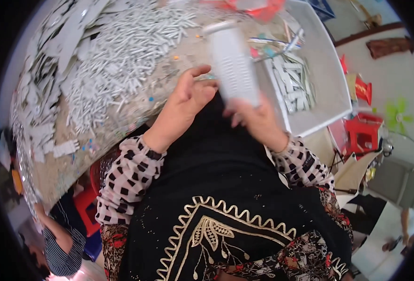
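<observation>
Above the lap, right hand (258,119) gripping white casing (232,63)

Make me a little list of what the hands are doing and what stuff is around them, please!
right hand: grips the lower end of a long white ribbed plastic piece, blurred
left hand: open, fingers spread, beside the piece, not clearly touching
table: heaped with small white sticks
white tray: at right, holds more white strips
red stools: on the floor, far right
</observation>
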Tool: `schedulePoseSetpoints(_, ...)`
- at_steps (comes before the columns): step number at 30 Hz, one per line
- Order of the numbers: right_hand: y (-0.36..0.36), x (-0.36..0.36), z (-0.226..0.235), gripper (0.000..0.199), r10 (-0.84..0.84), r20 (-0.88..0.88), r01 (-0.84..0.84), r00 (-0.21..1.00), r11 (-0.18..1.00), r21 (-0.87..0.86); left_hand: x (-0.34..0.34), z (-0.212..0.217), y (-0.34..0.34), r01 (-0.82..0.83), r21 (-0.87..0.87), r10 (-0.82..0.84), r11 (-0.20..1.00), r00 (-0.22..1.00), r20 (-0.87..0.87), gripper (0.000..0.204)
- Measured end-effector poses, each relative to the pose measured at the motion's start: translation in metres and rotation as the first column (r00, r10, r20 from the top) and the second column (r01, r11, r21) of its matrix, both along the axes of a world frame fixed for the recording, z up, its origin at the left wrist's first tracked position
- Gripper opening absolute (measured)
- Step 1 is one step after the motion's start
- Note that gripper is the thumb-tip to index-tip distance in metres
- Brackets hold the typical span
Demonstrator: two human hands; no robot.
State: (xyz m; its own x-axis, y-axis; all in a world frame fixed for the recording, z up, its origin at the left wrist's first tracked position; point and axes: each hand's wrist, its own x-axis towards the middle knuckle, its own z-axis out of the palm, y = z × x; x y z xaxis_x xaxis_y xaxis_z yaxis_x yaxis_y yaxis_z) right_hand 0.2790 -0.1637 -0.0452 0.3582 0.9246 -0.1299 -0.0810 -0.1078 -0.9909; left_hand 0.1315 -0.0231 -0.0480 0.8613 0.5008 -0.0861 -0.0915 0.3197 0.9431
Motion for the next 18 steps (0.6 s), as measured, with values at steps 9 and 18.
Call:
schedulePoseSetpoints(9,-0.104,0.139,-0.164,0.031,-0.632,0.62,0.781,0.465,0.623,0.048,-0.014,-0.038,0.037,-0.251,0.415,0.359,0.875,0.91,-0.206,0.018)
schedulePoseSetpoints(18,-0.086,0.129,-0.167,0.038,-0.393,0.819,0.812,0.418,0.566,-0.143,-0.027,-0.057,0.043,-0.249,0.422,0.344,0.872,0.924,-0.165,0.018)
